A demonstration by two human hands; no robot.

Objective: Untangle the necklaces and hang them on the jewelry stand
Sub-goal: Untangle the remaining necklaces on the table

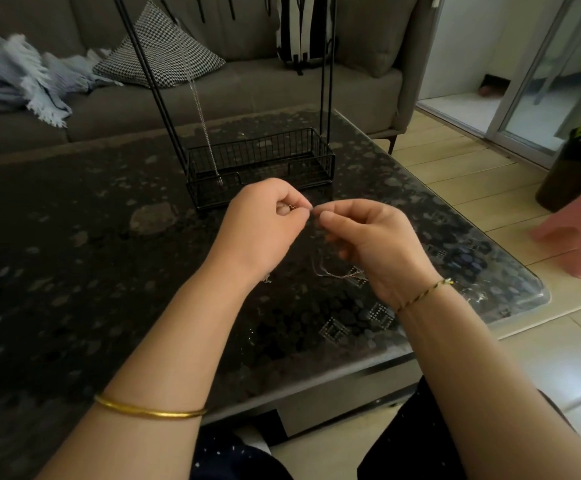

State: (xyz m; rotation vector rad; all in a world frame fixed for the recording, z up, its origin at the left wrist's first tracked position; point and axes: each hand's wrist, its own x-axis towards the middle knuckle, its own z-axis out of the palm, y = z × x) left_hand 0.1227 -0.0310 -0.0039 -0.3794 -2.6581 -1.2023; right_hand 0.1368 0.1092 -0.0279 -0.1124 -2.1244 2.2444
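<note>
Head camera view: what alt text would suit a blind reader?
The left hand and right hand pinch a thin chain between them above a dark table, where tangled chain lies. Behind, a black wire jewelry stand holds one hanging necklace.

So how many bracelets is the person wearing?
2: a gold bangle on the left forearm, and a thin braided bracelet on the right wrist.

Grey sofa (213, 88) behind dark speckled desk (74, 254); checked cushion (159, 50), blue blanket (15, 74) on it. Pale tiled floor (455, 174), glass door (541, 74), pink stool (580, 233) at right.
</note>
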